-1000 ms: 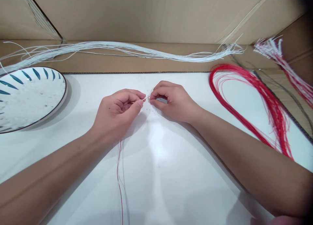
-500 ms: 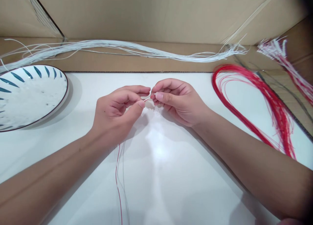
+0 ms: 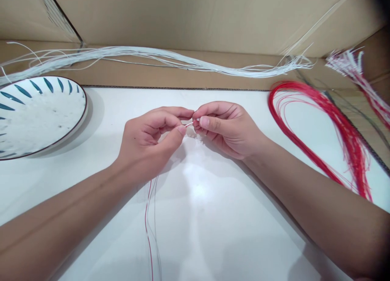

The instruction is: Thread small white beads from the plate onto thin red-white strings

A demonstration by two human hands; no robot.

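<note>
My left hand [image 3: 152,136] pinches a thin red wire [image 3: 150,232] and a thin white wire [image 3: 189,124] between thumb and forefinger. Their long ends hang below the wrist toward the near edge, over the white table. The fingertips of my right hand [image 3: 224,128] meet the left ones and are closed on a tiny white piece [image 3: 198,119] at the wire tips; its exact kind is too small to tell. Under the fingertips lies a small scatter of whitish bits [image 3: 196,138], partly hidden by the hands.
A white plate with blue-green leaf strokes [image 3: 84,104] stands at the left. Along the back, a bundle of white wires [image 3: 183,61] rests on cardboard [image 3: 183,79]. At the right are a looped bundle of red wires [image 3: 347,130] and a red-and-white wire bundle [image 3: 359,77].
The view has shifted a little, so the surroundings sit slightly right and higher. Both hands keep their pinch, fingertips together, with only a small shift.
</note>
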